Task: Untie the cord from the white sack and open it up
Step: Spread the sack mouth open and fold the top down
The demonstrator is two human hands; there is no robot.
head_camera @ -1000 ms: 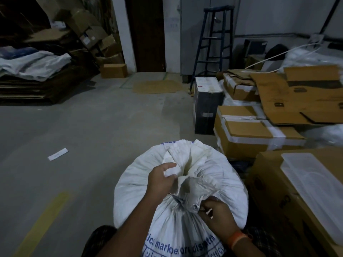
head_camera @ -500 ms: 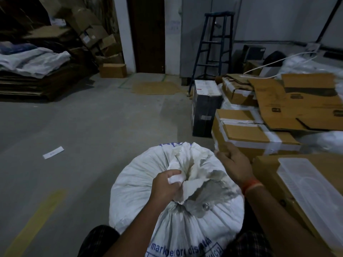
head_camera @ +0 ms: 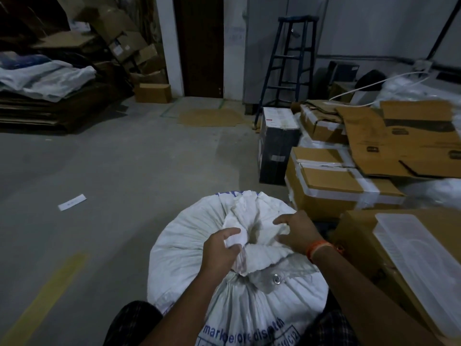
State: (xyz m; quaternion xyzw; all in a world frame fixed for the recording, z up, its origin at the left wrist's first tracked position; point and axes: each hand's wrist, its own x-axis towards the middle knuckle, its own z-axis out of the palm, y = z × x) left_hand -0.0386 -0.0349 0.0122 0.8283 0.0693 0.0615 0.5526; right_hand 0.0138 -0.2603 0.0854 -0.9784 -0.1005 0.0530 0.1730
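The white sack (head_camera: 199, 248) stands on the floor (head_camera: 124, 176) right in front of the person, between the knees, with cardboard boxes (head_camera: 331, 186) just beside it on the right; it looks full and rounded, so I judge it heavy and unlikely to shift while its top is worked, though the woven plastic cloth itself seems thin, soft and crinkly, easy to bunch yet a little slippery under dry fingers; the left hand (head_camera: 222, 248) is closed around a wad of the gathered neck, gripping it firmly, while the right hand (head_camera: 296, 232) pinches a fold of the neck on the far right side, fingers curled onto the cloth; the best places to take hold seem to be these loose folds of the mouth above the pleated throat, one on each side, so they can be drawn apart; a metal eyelet (head_camera: 276, 278) shows in a flap just below the hands; no cord is plainly visible at this moment, so I cannot tell whether it is off or hidden in the folds; the sack's long axis runs upright, slightly leaning toward the person, with its mouth pointing up and the printed blue lettering (head_camera: 239, 333) on the near side.
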